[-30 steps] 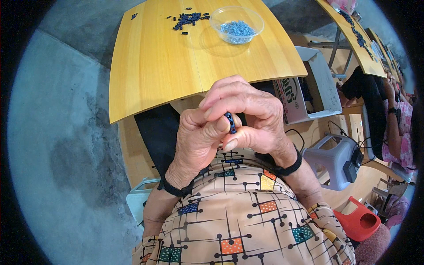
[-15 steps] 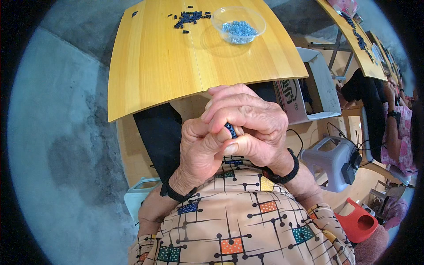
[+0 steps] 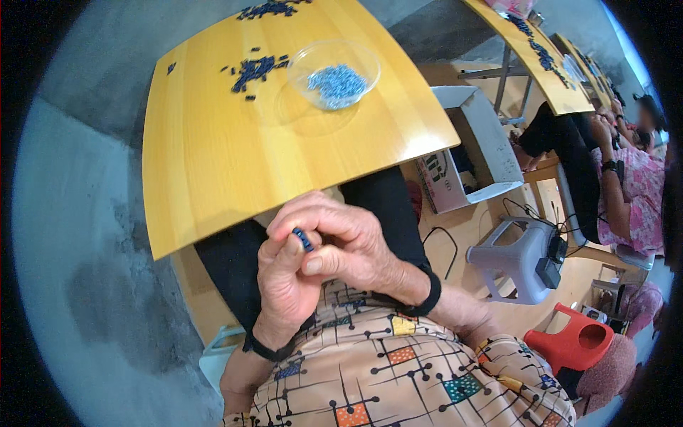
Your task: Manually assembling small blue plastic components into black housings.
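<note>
Before my lap, just below the table's front edge, a small dark blue plastic piece with a row of round openings [image 3: 304,240] is pinched between both hands. The thumb and fingers of my left hand [image 3: 286,285] press it from the left. From the other side, my right hand [image 3: 352,238] curls over it, thumb close below and fingers bent around the top. Both hands are closed, and much of the piece is hidden by the fingertips.
On the yellow wooden table [image 3: 213,164] lie a pile of dark pieces [image 3: 255,71], a farther pile [image 3: 270,10] and a clear round tub [image 3: 373,87] of small bluish bits. A cardboard box [image 3: 491,142], grey stool [image 3: 509,249] and red stool [image 3: 569,334] stand right; another person [image 3: 622,185] sits beyond.
The whole view has shifted, bringing the far pile into sight. My hands now appear lower and farther left, and still hold the small piece. The right fingers cover the left hand less.
</note>
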A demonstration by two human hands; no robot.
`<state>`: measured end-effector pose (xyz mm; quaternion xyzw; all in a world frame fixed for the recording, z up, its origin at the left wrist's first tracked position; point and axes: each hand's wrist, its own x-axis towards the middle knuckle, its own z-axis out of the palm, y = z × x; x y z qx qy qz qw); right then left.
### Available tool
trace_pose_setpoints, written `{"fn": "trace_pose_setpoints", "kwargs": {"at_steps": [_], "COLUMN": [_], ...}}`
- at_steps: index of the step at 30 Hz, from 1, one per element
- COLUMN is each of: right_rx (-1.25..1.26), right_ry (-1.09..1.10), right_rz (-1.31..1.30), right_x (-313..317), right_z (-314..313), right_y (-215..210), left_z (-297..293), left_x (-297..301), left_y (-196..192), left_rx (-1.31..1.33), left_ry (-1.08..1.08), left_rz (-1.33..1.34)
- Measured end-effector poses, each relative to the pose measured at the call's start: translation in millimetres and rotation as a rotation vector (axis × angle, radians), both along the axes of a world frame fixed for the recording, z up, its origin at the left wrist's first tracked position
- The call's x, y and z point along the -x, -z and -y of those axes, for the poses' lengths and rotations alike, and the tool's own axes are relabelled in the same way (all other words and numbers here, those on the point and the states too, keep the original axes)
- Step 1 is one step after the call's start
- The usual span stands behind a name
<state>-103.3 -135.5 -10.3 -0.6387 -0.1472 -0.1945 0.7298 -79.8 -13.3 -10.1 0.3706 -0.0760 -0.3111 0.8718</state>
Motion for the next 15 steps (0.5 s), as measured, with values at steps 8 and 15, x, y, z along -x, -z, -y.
{"fn": "trace_pose_setpoints", "kwargs": {"at_steps": [8, 15], "right_rx": [-0.04, -0.168], "right_ry": [-0.025, -0.052], "right_rz": [0.014, -0.02], "right_x": [-8, -20], "right_z": [11, 17], "right_y": [-5, -7], "left_z": [9, 25], "left_x": [-9, -11], "left_y": [5, -5], "left_rx": [-0.034, -0.009], "left_ry": [0.053, -0.059], "left_rz": [0.069, 0.016]}}
